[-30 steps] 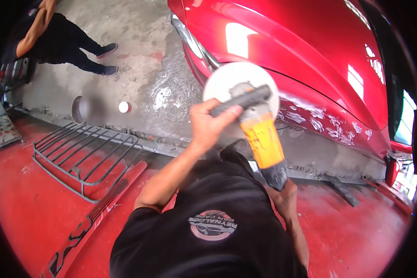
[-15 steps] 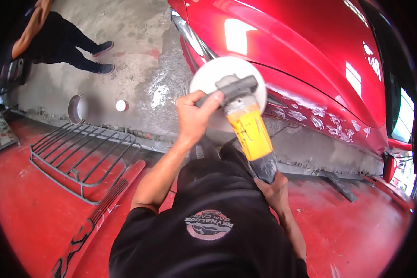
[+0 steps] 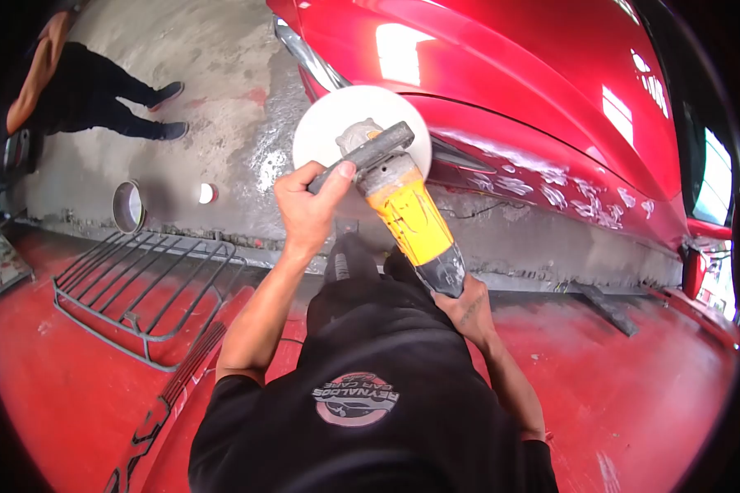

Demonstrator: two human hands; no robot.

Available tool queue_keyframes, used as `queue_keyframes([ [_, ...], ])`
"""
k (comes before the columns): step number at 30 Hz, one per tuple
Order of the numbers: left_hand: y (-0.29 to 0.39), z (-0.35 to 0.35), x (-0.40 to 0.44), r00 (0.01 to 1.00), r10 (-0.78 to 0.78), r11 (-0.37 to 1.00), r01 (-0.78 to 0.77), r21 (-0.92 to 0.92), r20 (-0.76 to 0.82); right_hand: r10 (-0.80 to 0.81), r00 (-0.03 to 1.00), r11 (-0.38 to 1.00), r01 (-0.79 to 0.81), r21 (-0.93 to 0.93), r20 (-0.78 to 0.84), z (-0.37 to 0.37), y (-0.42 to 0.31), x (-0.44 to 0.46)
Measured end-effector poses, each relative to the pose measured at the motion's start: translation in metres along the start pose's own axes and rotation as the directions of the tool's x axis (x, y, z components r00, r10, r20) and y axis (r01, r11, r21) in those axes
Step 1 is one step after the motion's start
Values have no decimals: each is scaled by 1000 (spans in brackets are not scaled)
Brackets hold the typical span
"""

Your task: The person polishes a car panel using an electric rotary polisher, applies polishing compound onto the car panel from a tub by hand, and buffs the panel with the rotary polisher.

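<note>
A yellow and black polisher (image 3: 415,220) with a round white pad (image 3: 321,123) is held in front of my body. My left hand (image 3: 308,201) is wrapped round its dark side handle. Around the black rear end of the tool, my right hand (image 3: 466,308) is closed. The pad overlaps the front corner of the red car (image 3: 485,74) in view; whether they touch I cannot tell. White smears of compound (image 3: 551,195) mark the car's lower bumper, right of the pad.
Another person (image 3: 90,90) stands at the upper left. A round container (image 3: 128,205) and a small white one (image 3: 206,193) are on the concrete. A metal rack (image 3: 144,287) lies on the red floor at left, a dark bar (image 3: 607,310) at right.
The polisher and both my hands have moved left in view, along the car's front edge. The car and floor objects have shifted slightly left too. Both hands keep their hold.
</note>
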State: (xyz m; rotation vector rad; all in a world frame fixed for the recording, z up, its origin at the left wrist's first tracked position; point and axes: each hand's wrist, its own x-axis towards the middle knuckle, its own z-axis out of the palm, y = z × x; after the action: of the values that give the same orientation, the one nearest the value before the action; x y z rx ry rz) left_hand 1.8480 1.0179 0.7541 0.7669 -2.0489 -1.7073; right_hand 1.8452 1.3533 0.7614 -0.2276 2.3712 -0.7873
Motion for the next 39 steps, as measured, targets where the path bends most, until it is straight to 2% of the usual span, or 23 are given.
queue_keyframes([
  [2,18,21,-12,999,40,998,-39,-50,12,-116,991,985,123,119,-65,-2,22,-1],
  [3,26,35,-20,997,76,992,-74,-107,12,-117,991,984,125,124,-68,-7,28,-6],
  [5,22,61,-34,989,107,992,-101,-71,98,63,996,958,-44,283,-59,-21,36,-26],
  [6,19,76,-41,979,159,986,-151,-73,127,58,997,958,-40,283,-57,-26,51,-35],
  [8,26,105,-51,956,237,969,-220,-110,171,254,965,944,-231,237,-68,-34,83,-48],
  [11,36,116,-57,945,251,965,-227,-129,209,264,959,954,-243,176,-105,-41,99,-53],
  [12,35,113,-56,950,256,963,-234,-137,179,258,960,955,-238,176,-106,-40,99,-50],
  [13,34,108,-54,953,263,959,-242,-145,149,171,980,971,-150,186,-101,-37,93,-42],
  [14,27,93,-47,960,226,973,-214,-89,167,84,992,978,-63,197,-99,-34,86,-34],
  [15,24,80,-44,981,134,984,-115,-138,138,5,994,981,17,193,-114,-27,77,-25],
  [16,22,65,-38,987,110,988,-96,-119,115,-70,989,977,94,189,-131,-18,65,-15],
  [18,-7,42,-18,988,146,985,-151,-90,-52,-108,991,982,118,147,-78,-14,27,-2],
  [20,-9,22,-4,990,69,992,-81,-97,-122,-61,998,995,63,80,-25,-21,-14,8],
  [21,-6,21,0,991,72,992,-83,-97,-109,-24,999,1000,24,2,36,-30,-25,7],
  [25,18,47,-2,992,68,992,-79,-101,-109,-3,1000,1000,4,-24,27,-66,-13,-8],
  [27,47,80,-13,995,86,986,-91,-141,-41,-32,998,992,39,117,-59,-80,27,-30],
  [29,67,117,-21,986,167,968,-161,-190,15,22,996,960,3,279,-89,-107,25,-54],
  [31,94,147,-29,972,180,958,-139,-250,149,224,972,946,-200,255,-72,-136,20,-80],
  [32,100,166,-31,963,186,952,-128,-277,197,223,972,948,-200,247,-69,-145,25,-90],
  [34,111,200,-35,934,225,943,-138,-303,276,422,894,894,-383,234,-152,-159,32,-106],
  [35,119,216,-36,917,256,939,-160,-304,307,420,894,896,-382,227,-155,-164,32,-112],
  [37,136,251,-35,859,273,961,-260,-92,434,586,782,785,-482,389,-213,-173,28,-125],
  [39,140,258,-34,864,274,960,-220,-173,422,555,788,814,-447,372,-267,-168,32,-127],
])
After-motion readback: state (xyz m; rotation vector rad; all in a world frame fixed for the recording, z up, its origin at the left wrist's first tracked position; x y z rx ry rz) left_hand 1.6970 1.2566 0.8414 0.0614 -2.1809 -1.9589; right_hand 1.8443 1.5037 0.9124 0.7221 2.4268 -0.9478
